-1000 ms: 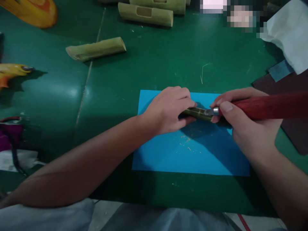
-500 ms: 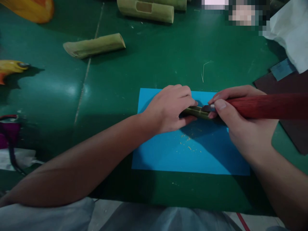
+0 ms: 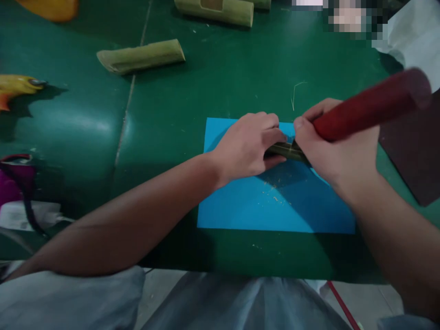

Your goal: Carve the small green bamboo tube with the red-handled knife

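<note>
My left hand is closed around a thin green bamboo piece, pinning it over a blue sheet. Thin pale lines run along and across the bamboo's upper face. In my right hand is a carving knife with a thick red handle, its butt raised towards the upper right. The fingers grip low, at the bamboo's right part, so the blade is mostly hidden. Small pale shavings lie on the blue sheet below the bamboo.
On the green table lie a slant-cut bamboo tube and a notched one farther back. A dark brown board is at the right. Leftward are a yellow tool and a white plug with cable.
The knife handle has swung from nearly level to steeply raised, and my right hand has turned with it. My left hand keeps its hold on the bamboo. The whole view has shifted slightly.
</note>
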`<state>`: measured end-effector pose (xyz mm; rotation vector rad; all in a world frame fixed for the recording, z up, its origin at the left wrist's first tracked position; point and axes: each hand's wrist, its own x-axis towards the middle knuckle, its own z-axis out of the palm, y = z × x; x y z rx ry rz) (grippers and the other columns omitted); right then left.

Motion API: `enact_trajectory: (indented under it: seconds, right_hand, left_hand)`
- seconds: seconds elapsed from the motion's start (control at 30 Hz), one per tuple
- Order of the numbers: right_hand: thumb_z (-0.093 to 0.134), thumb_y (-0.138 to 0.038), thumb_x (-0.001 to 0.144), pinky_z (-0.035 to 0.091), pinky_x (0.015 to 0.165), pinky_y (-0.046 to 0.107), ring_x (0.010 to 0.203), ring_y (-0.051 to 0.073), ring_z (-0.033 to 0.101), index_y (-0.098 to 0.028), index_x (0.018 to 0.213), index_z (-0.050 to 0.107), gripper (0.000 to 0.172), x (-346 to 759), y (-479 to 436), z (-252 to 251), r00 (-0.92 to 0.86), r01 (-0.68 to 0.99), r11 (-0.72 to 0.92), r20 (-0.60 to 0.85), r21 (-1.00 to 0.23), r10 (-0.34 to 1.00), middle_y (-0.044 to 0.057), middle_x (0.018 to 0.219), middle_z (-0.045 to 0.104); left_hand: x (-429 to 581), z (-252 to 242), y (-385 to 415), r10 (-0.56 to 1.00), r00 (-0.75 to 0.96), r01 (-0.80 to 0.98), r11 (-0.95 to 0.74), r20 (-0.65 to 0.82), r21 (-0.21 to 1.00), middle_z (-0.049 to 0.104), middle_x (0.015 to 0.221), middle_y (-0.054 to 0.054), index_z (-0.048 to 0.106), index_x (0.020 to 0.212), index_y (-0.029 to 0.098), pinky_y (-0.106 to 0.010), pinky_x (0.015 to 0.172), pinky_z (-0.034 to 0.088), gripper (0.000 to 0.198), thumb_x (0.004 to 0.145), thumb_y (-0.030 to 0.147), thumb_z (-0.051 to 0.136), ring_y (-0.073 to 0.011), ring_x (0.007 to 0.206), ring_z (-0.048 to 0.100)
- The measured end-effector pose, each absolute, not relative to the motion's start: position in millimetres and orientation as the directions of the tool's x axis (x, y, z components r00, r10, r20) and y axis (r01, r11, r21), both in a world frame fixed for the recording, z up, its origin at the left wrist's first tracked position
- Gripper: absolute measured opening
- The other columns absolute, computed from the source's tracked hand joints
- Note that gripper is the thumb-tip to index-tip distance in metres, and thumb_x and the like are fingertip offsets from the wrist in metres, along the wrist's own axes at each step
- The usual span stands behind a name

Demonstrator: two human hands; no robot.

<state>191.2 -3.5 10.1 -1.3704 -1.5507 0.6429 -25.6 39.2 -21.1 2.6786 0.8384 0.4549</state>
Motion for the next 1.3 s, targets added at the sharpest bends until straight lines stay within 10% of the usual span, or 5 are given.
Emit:
enact_trajectory:
  seconds: [0.47,0.8,1.03,1.3]
  right_hand:
    - [0.091,-0.019,0.096,0.064,0.074,0.044,0.070,0.021,0.056,-0.031,0.068,0.055,0.047,171.7,3.8,1.8,0.233,0.499,0.133,0.281,-0.856,0.931,-0.001,0.069,0.054]
    - [0.084,-0.050,0.112,0.073,0.105,0.059,0.114,0.038,0.082,-0.032,0.079,0.062,0.044,174.7,-17.4,-0.8,0.190,0.423,0.145,0.244,-0.895,0.951,0.007,0.089,0.074]
    - [0.085,-0.028,0.103,0.065,0.083,0.047,0.075,0.024,0.068,-0.030,0.075,0.062,0.037,175.1,-19.3,-12.2,0.232,0.358,0.232,0.327,-0.904,0.916,0.000,0.075,0.059]
    - [0.075,-0.054,0.118,0.067,0.087,0.051,0.080,0.028,0.074,-0.032,0.086,0.067,0.040,187.7,-15.2,-6.9,0.272,0.360,0.266,0.373,-0.894,0.887,0.005,0.083,0.070]
  left_hand:
    - [-25.5,-20.3,39.0,0.617,0.763,0.509,-0.758,0.193,0.408,0.078,0.126,-0.013,0.081,0.127,0.025,-0.048,0.095,0.057,0.031,0.111,0.051,0.079,-0.0349,0.119,0.071]
    - [-13.6,-7.2,35.5,0.672,0.739,0.613,-0.701,0.050,0.364,0.077,0.130,-0.016,0.084,0.125,0.020,-0.051,0.093,0.056,0.034,0.110,0.051,0.087,-0.0384,0.119,0.074]
    - [-13.3,-1.1,35.1,0.671,0.740,0.611,-0.697,0.042,0.377,0.077,0.129,-0.016,0.086,0.125,0.018,-0.049,0.093,0.055,0.031,0.113,0.046,0.085,-0.0373,0.118,0.074]
    - [-25.8,-17.4,38.9,0.622,0.756,0.524,-0.762,0.205,0.382,0.081,0.132,-0.016,0.083,0.129,0.026,-0.055,0.097,0.059,0.036,0.111,0.056,0.079,-0.0408,0.121,0.078]
